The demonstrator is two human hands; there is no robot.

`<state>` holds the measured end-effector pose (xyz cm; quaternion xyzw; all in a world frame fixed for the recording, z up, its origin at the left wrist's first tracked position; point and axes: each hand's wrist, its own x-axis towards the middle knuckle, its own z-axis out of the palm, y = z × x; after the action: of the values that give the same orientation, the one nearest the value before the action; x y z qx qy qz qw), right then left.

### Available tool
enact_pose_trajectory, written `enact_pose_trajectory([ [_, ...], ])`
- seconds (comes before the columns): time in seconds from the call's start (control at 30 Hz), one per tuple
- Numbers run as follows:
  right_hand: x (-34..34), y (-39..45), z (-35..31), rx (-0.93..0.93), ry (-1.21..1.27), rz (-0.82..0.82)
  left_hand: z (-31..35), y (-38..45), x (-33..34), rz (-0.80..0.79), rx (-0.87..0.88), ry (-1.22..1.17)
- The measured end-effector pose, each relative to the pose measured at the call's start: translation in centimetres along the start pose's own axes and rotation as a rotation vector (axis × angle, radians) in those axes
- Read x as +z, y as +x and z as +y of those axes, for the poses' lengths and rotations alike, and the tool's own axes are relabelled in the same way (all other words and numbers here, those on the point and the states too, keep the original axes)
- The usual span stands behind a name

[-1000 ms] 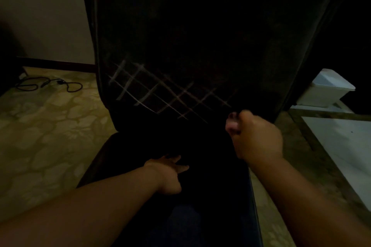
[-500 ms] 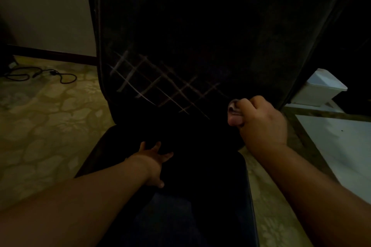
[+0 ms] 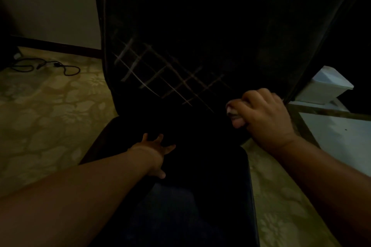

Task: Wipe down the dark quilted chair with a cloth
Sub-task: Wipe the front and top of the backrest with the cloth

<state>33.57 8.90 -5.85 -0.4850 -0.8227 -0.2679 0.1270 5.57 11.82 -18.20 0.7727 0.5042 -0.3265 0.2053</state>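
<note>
The dark quilted chair (image 3: 200, 26) fills the middle of the head view, its tall backrest showing pale worn stitch lines low on the left. My right hand (image 3: 265, 114) grips a small bunched cloth (image 3: 232, 109) and holds it against the lower right of the backrest, just above the seat. Only a pale corner of the cloth shows past my fingers. My left hand (image 3: 154, 152) rests on the dark seat with its fingers spread. The scene is very dim.
A patterned floor (image 3: 44, 118) lies left and right of the chair. A black cable (image 3: 46, 66) is coiled on the floor at the left, near the wall. A white box (image 3: 327, 86) and a pale flat surface (image 3: 341, 138) stand at the right.
My right hand with the cloth has shifted slightly up and right along the bottom of the backrest. My left hand has slid left and back on the seat.
</note>
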Motion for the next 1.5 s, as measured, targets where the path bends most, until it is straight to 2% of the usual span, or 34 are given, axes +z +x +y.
enact_pose_trajectory([
  [0.07,-0.3,0.0,0.3,-0.032,-0.033,-0.024,0.3,-0.5,-0.3,0.001,-0.002,0.011],
  [0.2,-1.5,2.8,1.3,0.101,-0.008,0.184,0.3,-1.2,-0.7,0.008,0.021,0.043],
  [0.27,-1.4,3.2,1.4,0.141,0.002,0.232,0.2,-0.9,-0.5,0.004,0.024,0.023],
  [0.33,-0.6,2.3,0.9,0.066,0.017,0.180,0.0,-0.5,-0.2,0.003,0.008,0.003],
  [0.4,0.4,0.8,0.2,-0.071,-0.016,0.055,-0.1,-0.1,0.1,0.002,-0.005,-0.001],
  [0.47,0.7,0.1,0.0,-0.120,-0.074,-0.027,-0.2,0.1,0.3,0.015,-0.009,-0.007],
  [0.53,0.4,0.8,-0.1,-0.032,-0.067,0.017,-0.2,0.1,0.4,0.027,-0.007,-0.003],
  [0.63,-0.3,2.4,0.0,0.141,-0.051,0.170,-0.2,0.3,0.4,0.026,-0.007,-0.009],
  [0.73,0.4,2.4,-0.3,0.182,-0.012,0.248,-0.4,0.3,0.4,0.020,-0.006,-0.024],
  [0.87,3.2,-0.2,-1.3,-0.021,-0.022,0.024,-0.5,0.4,0.7,0.027,-0.012,-0.021],
  [0.93,3.2,-0.3,-1.4,-0.051,-0.065,-0.040,-0.4,0.5,0.7,0.024,-0.019,-0.021],
  [1.17,-0.4,4.8,-1.0,0.159,0.038,0.272,-0.6,0.1,0.5,0.018,0.010,-0.019],
  [1.23,0.0,4.3,-1.0,0.133,0.040,0.230,-0.5,0.0,0.5,0.015,0.001,-0.026],
  [1.4,1.3,0.5,-1.3,-0.035,-0.064,-0.068,-0.3,0.0,0.5,0.019,-0.009,-0.018],
  [1.5,-0.1,2.4,-1.1,0.011,-0.041,0.000,-0.4,0.1,0.6,0.030,0.008,-0.024],
])
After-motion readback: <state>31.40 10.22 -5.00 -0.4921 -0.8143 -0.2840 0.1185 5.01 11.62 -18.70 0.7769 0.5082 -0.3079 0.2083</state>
